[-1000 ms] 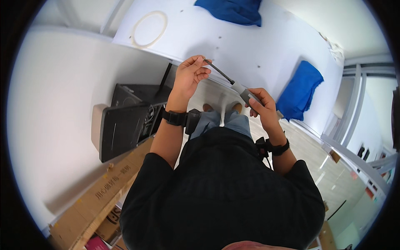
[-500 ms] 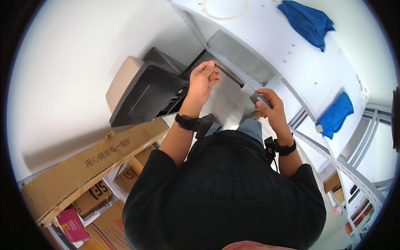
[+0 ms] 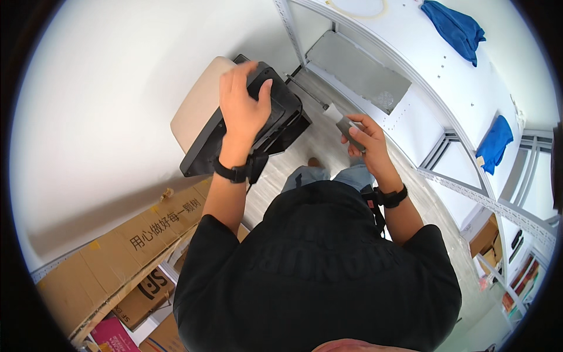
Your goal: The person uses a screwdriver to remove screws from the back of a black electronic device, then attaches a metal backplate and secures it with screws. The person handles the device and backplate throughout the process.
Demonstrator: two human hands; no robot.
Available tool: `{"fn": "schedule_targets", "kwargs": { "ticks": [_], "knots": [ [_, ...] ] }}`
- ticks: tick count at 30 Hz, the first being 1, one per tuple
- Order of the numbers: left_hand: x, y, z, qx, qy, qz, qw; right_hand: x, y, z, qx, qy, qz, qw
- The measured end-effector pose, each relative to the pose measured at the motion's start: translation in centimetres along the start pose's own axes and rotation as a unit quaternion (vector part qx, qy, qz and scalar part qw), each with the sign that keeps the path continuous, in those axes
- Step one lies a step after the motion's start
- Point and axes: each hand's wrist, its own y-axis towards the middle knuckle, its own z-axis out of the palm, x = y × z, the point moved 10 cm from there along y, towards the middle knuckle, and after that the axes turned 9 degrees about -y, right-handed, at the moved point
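Note:
My left hand [image 3: 243,108] reaches out with fingers spread over the top of a black printer-like machine [image 3: 275,126] that stands on the floor against a beige unit [image 3: 196,111]. Whether the hand touches the machine is unclear. My right hand [image 3: 365,138] is closed around a small grey and white flat object [image 3: 341,121], held at chest height to the right of the machine. Both wrists carry black bands.
A white table [image 3: 410,53] with two blue cloths [image 3: 454,26] and a white ring stands at the upper right, a grey panel [image 3: 358,73] beneath it. Flattened cardboard boxes [image 3: 117,258] lie at the lower left. Metal shelving [image 3: 504,217] runs along the right.
Earlier both hands held a thin grey sheet between them. Now my left hand has let go and moved left over the black machine, while my right hand keeps a small grey object.

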Motion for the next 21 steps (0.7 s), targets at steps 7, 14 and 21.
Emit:
{"fn": "schedule_targets", "kwargs": {
  "ticks": [7,14,21],
  "knots": [
    [4.3,0.8,4.0,0.168,0.136,-0.032,0.976,-0.2,0.5,2.8,-0.034,-0.055,0.0,0.998],
    [4.8,0.5,4.5,0.159,0.148,-0.063,0.974,-0.7,0.7,3.5,-0.038,-0.071,0.012,0.997],
    [4.9,0.4,4.5,0.166,0.144,-0.071,0.973,-0.7,1.3,4.0,-0.036,-0.092,-0.004,0.995]
  ]
}}
